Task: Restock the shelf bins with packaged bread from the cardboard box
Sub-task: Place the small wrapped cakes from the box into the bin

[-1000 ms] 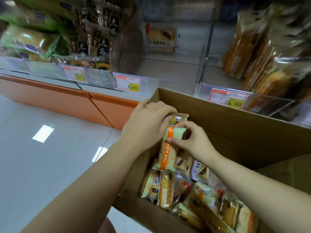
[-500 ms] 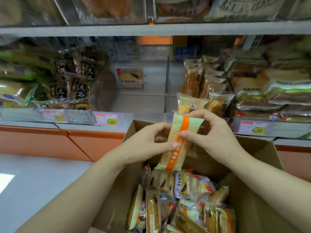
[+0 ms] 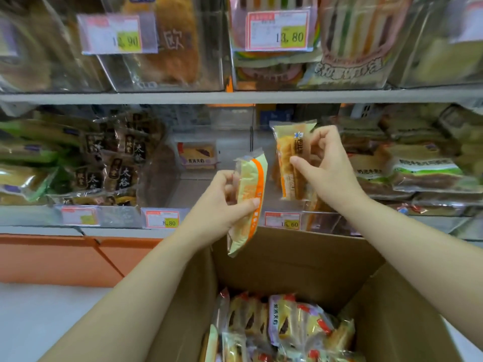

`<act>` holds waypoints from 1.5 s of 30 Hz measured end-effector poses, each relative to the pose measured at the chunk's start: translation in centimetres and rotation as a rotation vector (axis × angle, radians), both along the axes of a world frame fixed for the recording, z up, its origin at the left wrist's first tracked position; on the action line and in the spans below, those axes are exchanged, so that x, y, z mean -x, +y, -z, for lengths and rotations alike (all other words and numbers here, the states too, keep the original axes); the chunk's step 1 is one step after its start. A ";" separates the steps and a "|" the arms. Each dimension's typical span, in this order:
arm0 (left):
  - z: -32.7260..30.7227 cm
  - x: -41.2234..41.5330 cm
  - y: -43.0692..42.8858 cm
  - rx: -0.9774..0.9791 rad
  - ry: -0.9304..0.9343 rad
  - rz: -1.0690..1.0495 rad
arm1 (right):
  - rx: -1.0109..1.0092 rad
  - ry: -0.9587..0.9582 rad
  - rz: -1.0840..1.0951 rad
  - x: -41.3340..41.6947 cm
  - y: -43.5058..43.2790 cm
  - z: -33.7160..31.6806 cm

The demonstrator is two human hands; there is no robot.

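A: What fills the left of the frame?

B: Dark packets (image 3: 122,163) lean together in a clear bin on the lower shelf, with green-wrapped ones further left. Beside them is another bin (image 3: 188,188) with one pack (image 3: 197,155) standing at its back and a price tag (image 3: 162,219) reading 8.80 on its front.

A: And the person's hands?

B: At centre frame the left hand (image 3: 219,205) pinches a striped bread pack (image 3: 251,184) between thumb and curled fingers. The pack hangs upright, slightly tilted, with its lower end in front of the far wall of the cardboard box (image 3: 287,265). Just to the right, the right hand (image 3: 329,168) grips a second bread pack (image 3: 287,163) — thumb on its face, fingers curled round its right edge. It is held upright at the front of the bin above the 15.60 tag (image 3: 283,220).

A: Do the two packs touch?

B: No, there is a gap between them.

A: And the rest of the stock?

B: More packs (image 3: 287,322) crowd the box at bottom centre. At the right, flat bread bags (image 3: 418,173) lie stacked on the same shelf, and along the top of the frame the upper bins (image 3: 224,74) hold larger loaves behind their own tags.
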State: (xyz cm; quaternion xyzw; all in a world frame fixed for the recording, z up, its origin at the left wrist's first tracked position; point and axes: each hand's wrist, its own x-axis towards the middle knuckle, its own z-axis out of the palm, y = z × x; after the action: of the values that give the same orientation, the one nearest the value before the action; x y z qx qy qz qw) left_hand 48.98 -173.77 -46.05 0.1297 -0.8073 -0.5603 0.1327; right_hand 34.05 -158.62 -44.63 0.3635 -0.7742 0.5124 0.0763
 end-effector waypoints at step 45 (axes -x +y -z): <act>1.4 12.8 4.3 0.031 -0.058 -0.226 | -0.607 0.313 0.080 2.6 6.9 0.9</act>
State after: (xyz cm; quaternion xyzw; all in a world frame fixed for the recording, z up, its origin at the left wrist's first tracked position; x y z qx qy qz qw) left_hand 36.15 -169.50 -47.42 0.2340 -0.7996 -0.5252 0.1735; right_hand 31.46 -151.69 -45.51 0.4133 -0.8839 0.1933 0.1028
